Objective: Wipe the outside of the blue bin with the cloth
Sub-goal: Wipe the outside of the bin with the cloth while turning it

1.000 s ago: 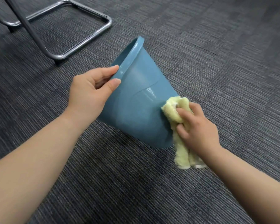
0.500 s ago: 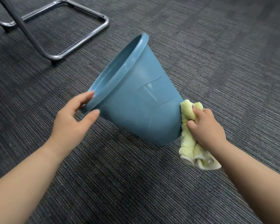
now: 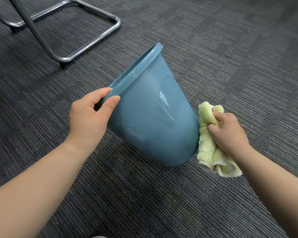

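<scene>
The blue bin [image 3: 150, 115] is tilted over the carpet, its open rim up and to the left, its base down at the right. My left hand [image 3: 91, 117] grips the rim at its near end, thumb on the outer wall. A bunched yellow-green cloth [image 3: 206, 143] is pressed against the bin's base edge on the right. My right hand [image 3: 225, 134] is closed around that cloth, whose loose ends hang below my fist.
Dark grey striped carpet [image 3: 230, 57] covers the whole floor. A chrome tubular chair base [image 3: 86, 47] with a dark slanted leg stands at the upper left, a short way beyond the bin's rim.
My left hand opened on the rim half a second ago and now grips it again. The bin has turned. My right hand slid the cloth from the side wall to the base edge.
</scene>
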Action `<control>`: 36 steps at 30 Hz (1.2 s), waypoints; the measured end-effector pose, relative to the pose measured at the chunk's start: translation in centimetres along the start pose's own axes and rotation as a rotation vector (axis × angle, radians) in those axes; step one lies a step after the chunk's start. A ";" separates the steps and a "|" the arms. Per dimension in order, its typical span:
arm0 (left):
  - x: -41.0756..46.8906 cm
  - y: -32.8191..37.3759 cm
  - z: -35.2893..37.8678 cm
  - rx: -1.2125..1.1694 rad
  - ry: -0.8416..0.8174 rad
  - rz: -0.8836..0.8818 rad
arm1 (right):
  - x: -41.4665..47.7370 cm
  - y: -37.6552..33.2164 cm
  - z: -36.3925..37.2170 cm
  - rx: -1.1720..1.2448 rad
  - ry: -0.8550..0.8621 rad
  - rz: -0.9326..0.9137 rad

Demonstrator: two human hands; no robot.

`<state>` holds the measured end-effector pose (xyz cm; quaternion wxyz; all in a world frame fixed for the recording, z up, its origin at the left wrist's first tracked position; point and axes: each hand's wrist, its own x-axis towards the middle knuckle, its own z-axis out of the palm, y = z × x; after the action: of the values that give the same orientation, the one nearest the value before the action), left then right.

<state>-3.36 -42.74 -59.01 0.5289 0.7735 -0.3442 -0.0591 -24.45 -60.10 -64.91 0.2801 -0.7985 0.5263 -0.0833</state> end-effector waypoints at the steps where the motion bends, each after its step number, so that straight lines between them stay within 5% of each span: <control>1: 0.0 0.1 0.0 -0.003 -0.009 -0.006 | -0.2 -0.4 -0.1 -0.009 0.001 -0.017; 8: 0.5 0.6 0.3 -0.013 -0.054 -0.020 | -1.9 -7.9 -1.7 -0.014 0.166 -0.342; 14: 0.8 0.6 -0.4 -0.057 -0.054 -0.091 | -5.9 -10.9 0.0 -0.206 0.090 -0.732; 20: 1.4 0.3 -0.5 -0.110 -0.041 -0.151 | -2.0 -7.6 -0.5 -0.251 0.096 -0.309; 28: 1.8 0.4 -0.1 -0.077 -0.083 -0.120 | -5.0 -9.7 0.5 -0.198 0.034 -0.612; 36: 1.7 -0.5 -0.8 0.010 -0.186 -0.032 | -1.9 -6.6 1.0 -0.166 0.055 -0.280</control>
<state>-1.48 -43.01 -58.65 0.4898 0.7727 -0.3797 -0.1372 -19.64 -56.14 -61.89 0.1845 -0.8818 0.4224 -0.0997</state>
